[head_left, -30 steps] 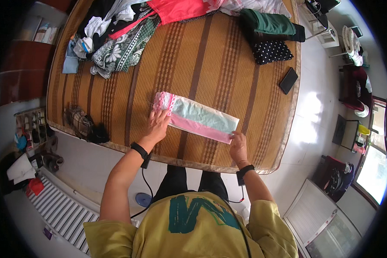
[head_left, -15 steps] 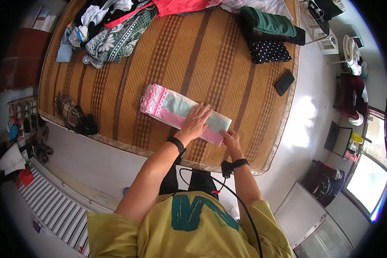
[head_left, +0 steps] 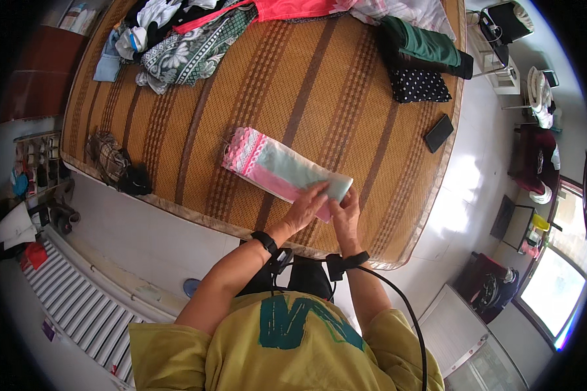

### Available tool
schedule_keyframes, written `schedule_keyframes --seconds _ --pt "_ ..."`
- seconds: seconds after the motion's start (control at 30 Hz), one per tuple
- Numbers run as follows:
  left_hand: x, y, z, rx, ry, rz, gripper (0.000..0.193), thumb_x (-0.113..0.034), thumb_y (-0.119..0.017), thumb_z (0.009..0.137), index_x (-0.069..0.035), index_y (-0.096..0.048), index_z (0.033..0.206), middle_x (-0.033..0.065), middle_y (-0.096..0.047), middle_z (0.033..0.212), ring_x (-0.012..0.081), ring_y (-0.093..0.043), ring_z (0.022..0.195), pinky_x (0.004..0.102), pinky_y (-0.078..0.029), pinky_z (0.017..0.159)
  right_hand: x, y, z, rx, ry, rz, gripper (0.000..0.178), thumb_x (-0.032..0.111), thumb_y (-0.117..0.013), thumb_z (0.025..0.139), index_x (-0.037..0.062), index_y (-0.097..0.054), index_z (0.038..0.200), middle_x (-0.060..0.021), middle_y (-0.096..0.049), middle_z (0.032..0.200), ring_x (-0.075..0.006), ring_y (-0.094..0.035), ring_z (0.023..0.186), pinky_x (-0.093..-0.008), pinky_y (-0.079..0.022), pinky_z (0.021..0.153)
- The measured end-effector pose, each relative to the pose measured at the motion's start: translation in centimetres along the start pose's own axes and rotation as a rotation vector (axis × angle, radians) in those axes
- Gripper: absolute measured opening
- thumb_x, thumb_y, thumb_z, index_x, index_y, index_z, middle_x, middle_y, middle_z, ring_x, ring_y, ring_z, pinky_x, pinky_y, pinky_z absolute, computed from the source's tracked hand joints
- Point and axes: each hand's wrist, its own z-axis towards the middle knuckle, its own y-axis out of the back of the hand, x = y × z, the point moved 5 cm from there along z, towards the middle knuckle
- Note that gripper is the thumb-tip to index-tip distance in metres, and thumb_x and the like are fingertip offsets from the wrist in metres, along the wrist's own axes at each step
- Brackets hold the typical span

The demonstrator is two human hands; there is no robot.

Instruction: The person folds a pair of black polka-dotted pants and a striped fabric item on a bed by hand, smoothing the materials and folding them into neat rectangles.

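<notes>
A folded cloth (head_left: 279,164), a long flat strip of pale green and pink with pink-and-white lace at its left end, lies slantwise on the woven mat. Its right end is lifted and curls over on itself. My left hand (head_left: 305,210) lies over the near edge close to that end, fingers bent on the cloth and reaching the curl. Beside it, my right hand (head_left: 347,218) pinches the right end between thumb and fingers. What the fingertips do under the cloth is hidden.
The mat (head_left: 241,85) covers a bed. A clothes heap (head_left: 192,55) lies far left, folded dark and green garments (head_left: 424,52) far right. A black phone-like slab (head_left: 439,133) rests near the right edge, a dark checked bundle (head_left: 114,159) at the left. A cable (head_left: 407,303) trails from my right wrist.
My left hand has slid from the cloth's middle toward its right, near edge, and its fingers have bent. The cloth's right end has risen and curled in my right fingers. The view has shifted slightly.
</notes>
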Motion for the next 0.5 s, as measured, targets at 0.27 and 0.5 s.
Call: schedule_keyframes --seconds 0.27,0.5 --pt "2.2 3.4 -0.1 0.062 0.492 -0.534 0.037 -0.040 -0.056 0.103 -0.008 -0.063 0.119 -0.0021 -0.063 0.098 0.0075 -0.056 0.081 0.0240 -0.045 0.069 1.0 -6.8 -0.7 0.111 0.133 -0.597 0.080 0.027 -0.069 0.091 -0.0002 -0.028 0.153 -0.0162 -0.069 0.084 -0.0283 -0.070 0.078 -0.0393 -0.056 0.069" --pt "4.0 5.3 1.3 -0.063 0.411 -0.499 0.034 -0.024 -0.064 0.099 -0.002 -0.064 0.126 0.0007 -0.066 0.107 0.0101 -0.060 0.094 0.0279 -0.050 0.084 0.2 -7.0 0.1 0.255 0.138 -0.587 0.065 0.011 -0.062 0.090 0.0015 -0.038 0.150 -0.0181 -0.066 0.115 -0.0306 -0.066 0.101 -0.0414 -0.054 0.086"
